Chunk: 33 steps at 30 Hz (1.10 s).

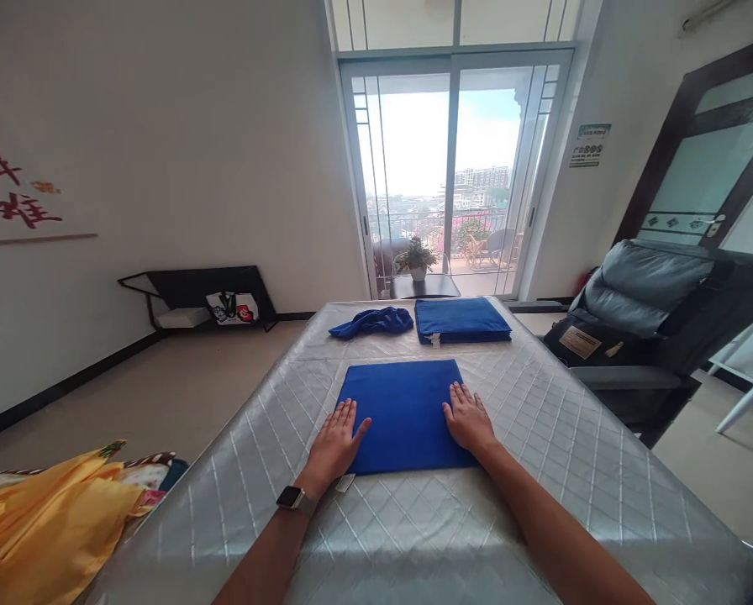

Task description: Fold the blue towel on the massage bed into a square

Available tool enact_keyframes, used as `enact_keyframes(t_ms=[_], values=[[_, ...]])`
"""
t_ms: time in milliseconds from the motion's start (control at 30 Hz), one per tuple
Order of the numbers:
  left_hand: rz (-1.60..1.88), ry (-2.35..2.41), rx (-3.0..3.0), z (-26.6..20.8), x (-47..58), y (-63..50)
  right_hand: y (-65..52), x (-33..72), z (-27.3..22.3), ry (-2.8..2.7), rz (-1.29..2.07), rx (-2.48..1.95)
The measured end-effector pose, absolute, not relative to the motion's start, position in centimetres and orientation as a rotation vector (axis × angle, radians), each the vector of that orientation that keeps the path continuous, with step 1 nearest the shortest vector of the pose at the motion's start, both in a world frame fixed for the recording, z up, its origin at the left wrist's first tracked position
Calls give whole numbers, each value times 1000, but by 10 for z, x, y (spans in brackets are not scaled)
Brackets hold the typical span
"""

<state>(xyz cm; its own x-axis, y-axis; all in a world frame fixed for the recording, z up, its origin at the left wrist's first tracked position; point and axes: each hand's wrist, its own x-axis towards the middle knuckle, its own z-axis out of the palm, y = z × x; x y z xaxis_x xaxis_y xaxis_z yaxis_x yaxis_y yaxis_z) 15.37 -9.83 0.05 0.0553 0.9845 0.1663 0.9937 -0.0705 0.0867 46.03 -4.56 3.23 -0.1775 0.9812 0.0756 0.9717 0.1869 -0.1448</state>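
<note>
Under and between the left hand (pixel 335 439) and right hand (pixel 470 418), both flat with thumbs spread, lies a blue cloth (pixel 407 420). Just below the left hand, a white tag (pixel 344 483) is illegible; far left, a red wall character (pixel 24 211) reads 难.

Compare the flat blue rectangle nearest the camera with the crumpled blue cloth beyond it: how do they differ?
The flat blue rectangle has fairly straight edges; the crumpled blue cloth is bunched into uneven folds. The rectangle covers more of the silver quilted surface than the cloth does. The rectangle shows a white tag; none is visible on the cloth. Both are blue.
</note>
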Motion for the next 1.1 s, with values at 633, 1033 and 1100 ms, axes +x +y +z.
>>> enact_keyframes(t_ms=[633,1033,1100], values=[[-409,-1997,-2072,27,171,-107,-125,474,30,-2382,224,-1892],[-451,-1492,-2849,31,334,-124,-128,476,35,-2459,235,-1898],[-401,-1518,-2836,30,317,-124,-127,475,35,-2432,248,-1912]])
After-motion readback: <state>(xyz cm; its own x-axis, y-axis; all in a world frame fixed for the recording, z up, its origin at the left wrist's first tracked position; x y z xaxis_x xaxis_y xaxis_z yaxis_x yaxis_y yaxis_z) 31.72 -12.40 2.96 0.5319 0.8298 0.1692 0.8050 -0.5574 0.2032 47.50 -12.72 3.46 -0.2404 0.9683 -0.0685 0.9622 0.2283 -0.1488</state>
